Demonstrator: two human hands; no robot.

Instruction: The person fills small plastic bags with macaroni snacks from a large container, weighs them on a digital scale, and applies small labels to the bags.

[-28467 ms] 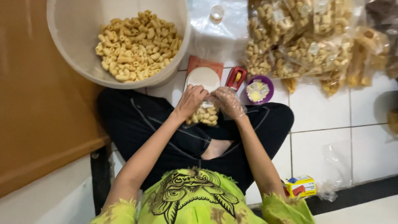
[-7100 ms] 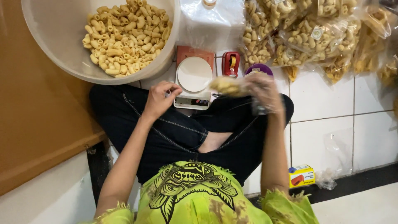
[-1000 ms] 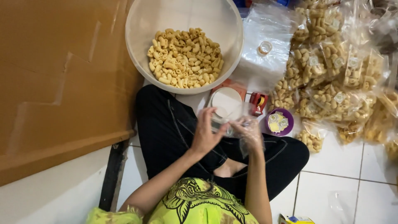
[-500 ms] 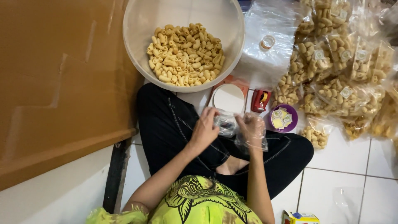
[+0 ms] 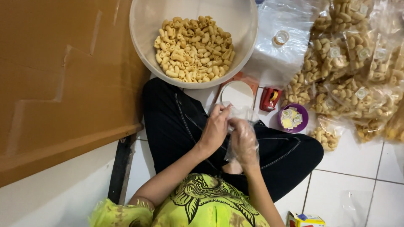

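I sit cross-legged on a tiled floor. My left hand and my right hand, which wears a thin clear plastic glove, meet above my lap and both pinch an empty clear plastic bag. Just beyond the hands stands a small kitchen scale with a round white plate. A large beige basin with tube-shaped yellow snacks sits ahead of my knees.
A pile of filled snack bags lies at the right, with a stack of clear bags beside it. A red tape dispenser and a purple bowl of small labels stand near the scale. A brown board leans at the left.
The view has shifted slightly. Both hands have stayed together over my lap, working the clear bag; the right hand has dropped a little lower.
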